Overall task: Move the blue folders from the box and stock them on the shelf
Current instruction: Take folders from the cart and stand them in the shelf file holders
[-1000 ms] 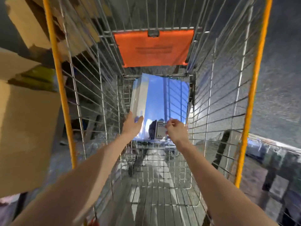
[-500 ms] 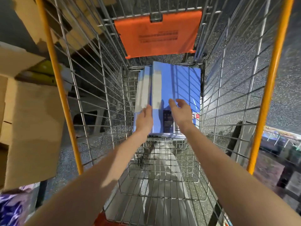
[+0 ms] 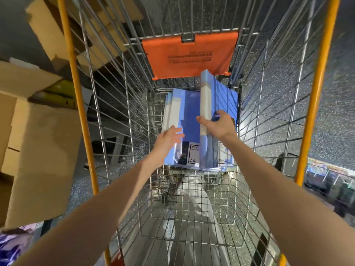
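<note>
- Folders (image 3: 189, 112) were stacked flat at the cart's (image 3: 115, 104) far end, 12 o'clock.
- One folder (image 3: 205, 93) was held on edge, its spine gripped by the right hand (image 3: 218, 124).
- The left hand's (image 3: 169, 138) fingers (image 3: 177, 131) were spread open over the stack.
- They were judged light, stiff, slippery; best taken by the spine.

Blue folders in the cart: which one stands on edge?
The blue plastic folder the right hand grips, pale spine upward; the others lie stacked flat beneath the left hand.
</note>
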Tool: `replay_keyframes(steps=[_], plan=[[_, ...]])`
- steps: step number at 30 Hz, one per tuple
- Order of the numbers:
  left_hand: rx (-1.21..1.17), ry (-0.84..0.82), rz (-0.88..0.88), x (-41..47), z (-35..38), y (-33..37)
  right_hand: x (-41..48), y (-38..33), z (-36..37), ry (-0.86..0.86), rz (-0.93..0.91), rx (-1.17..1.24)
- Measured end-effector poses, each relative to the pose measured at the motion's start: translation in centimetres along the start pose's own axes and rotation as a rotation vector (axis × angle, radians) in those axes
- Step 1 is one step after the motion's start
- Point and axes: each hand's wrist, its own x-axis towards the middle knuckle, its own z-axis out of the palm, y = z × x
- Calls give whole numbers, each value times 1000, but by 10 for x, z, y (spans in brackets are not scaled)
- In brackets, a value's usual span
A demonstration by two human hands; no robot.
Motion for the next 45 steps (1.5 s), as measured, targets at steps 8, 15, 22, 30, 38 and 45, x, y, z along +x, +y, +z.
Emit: replay_keyframes(steps=[8,15,22,30,38,45], plan=[[218,33,-125,42,-2,-22,-6,15,-18,-82,-14,67],[62,267,-41,25,12,-15,-8,14,-12,-116,-13,84],[-69,85,162,-24,50,8,-16,1,-25,-100,25,80],[-33,-193,86,-42,90,28,-28,-10,-57,283,33,-89],[-146,-87,134,-43,75,40,-27,-10,-54,366,-46,-218],[-113,-2,178,-68,37,27,-58,-28,-64,289,-193,-308]])
